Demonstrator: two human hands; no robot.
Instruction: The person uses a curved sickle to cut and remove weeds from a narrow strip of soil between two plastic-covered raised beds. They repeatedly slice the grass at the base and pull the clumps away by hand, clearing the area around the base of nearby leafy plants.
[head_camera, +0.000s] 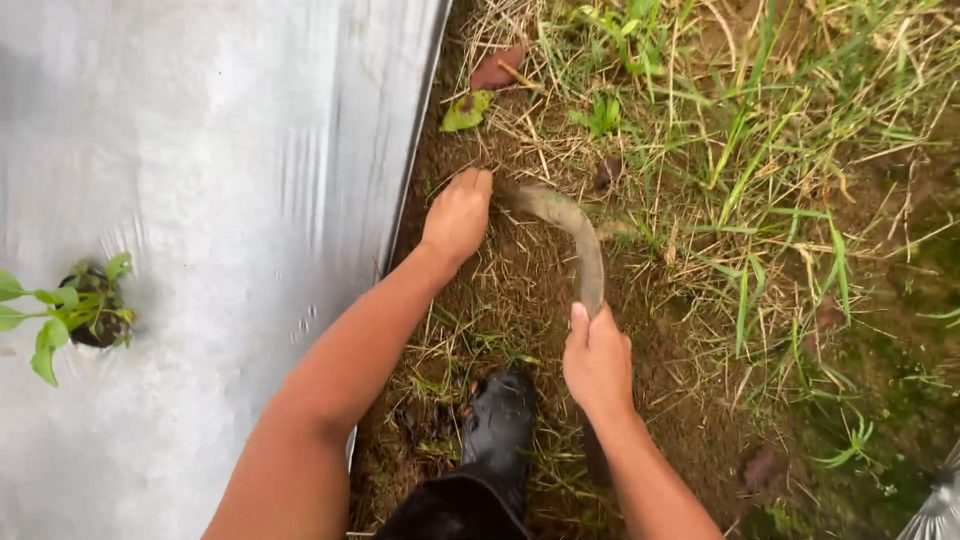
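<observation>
Left forearm nearest the lens, running up from the bottom edge to the left hand (458, 215). Below and between the arms, a black rubber boot (497, 430) planted on bare soil, toe pointing up-frame.

Left hand lies palm down on the soil (520, 290), just right of the edge of the silver mulch sheet (220, 200). Fingers pressed together and curled down into the dirt and dry straw; fingertips hidden, so whether they pinch anything cannot be told. The knuckles sit just beside the tip of the sickle (572, 235).

Right hand (597, 360) is wrapped around the sickle's handle, fingers folded tight, thumb laid up along the base of the blade. The handle end seems to stick out below the wrist, though it is dark and hard to separate from the ground.

Sickle blade is curved, dull and mud-coated. It arcs from the right hand up and left, its tip down at the soil near the left hand's fingers.

Right of the blade, a patch of grass (760, 180), green mixed with dry stalks. Two fallen leaves (480, 90), one green and one reddish, lie near the sheet's edge up-frame.

Far left, a small seedling (70, 310) grows through a hole in the sheet, well apart from both hands.
</observation>
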